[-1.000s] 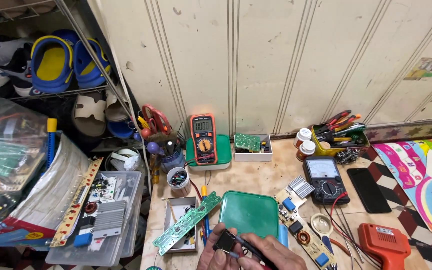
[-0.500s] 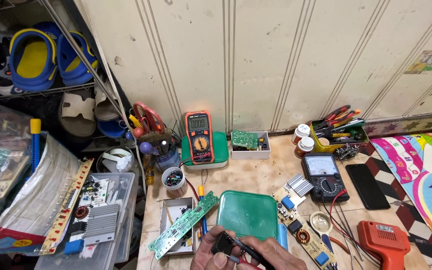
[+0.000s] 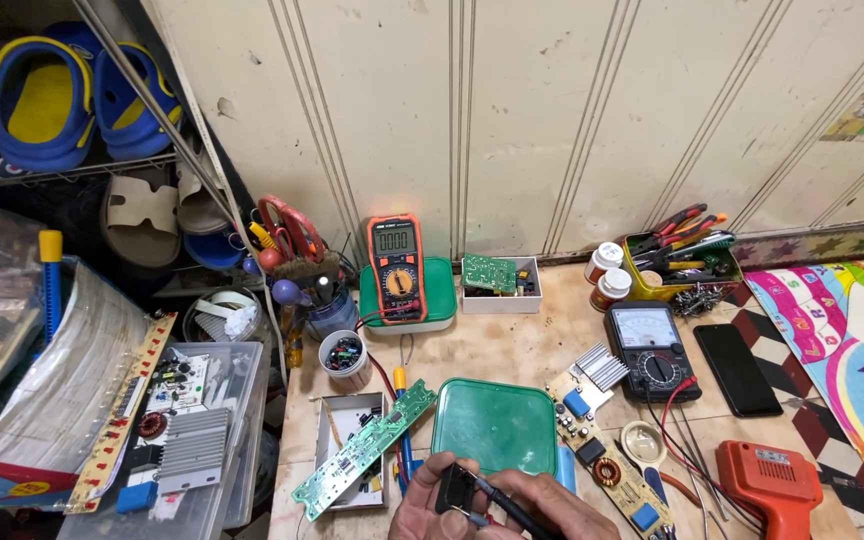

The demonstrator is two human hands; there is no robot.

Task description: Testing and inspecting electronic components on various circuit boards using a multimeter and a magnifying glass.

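At bottom edge, small black component (image 3: 455, 490) pinched in left hand (image 3: 427, 505), right hand (image 3: 552, 510) alongside

At bottom centre both hands (image 3: 492, 505) sit just below the square lid (image 3: 494, 425), with a long circuit board (image 3: 364, 450) to its left, a meter (image 3: 398, 268) above it by the wall, and a heat gun (image 3: 767, 485) at lower right.

Cream panelled wall (image 3: 552, 110) (scuffed), wire shoe rack (image 3: 62, 170).
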